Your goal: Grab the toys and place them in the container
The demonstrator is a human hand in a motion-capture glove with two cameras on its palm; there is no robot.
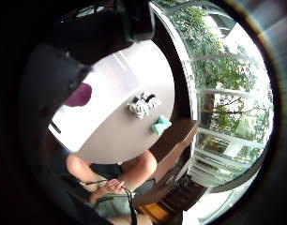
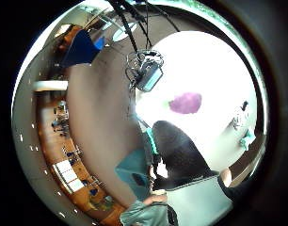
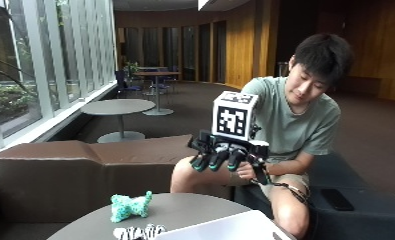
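In the outside view a teal plush toy [image 3: 130,206] stands on the round grey table [image 3: 184,207]. A black-and-white striped plush toy [image 3: 140,232] lies nearer the front edge, beside the white container [image 3: 230,225]. My gloved right hand [image 3: 227,152] hangs in the air above the table's far side, its fingers loosely curled downward and holding nothing. The palm views look down on the striped toy [image 1: 142,104], the teal toy [image 1: 161,125] and the container [image 1: 110,79], which holds a purple toy [image 1: 79,95]. That purple toy [image 2: 185,102] also shows in the thumb side view.
The person sits on a dark sofa [image 3: 357,200] right behind the table. A brown bench [image 3: 70,170] runs along the window side. Another round table [image 3: 114,106] and chairs stand farther back.
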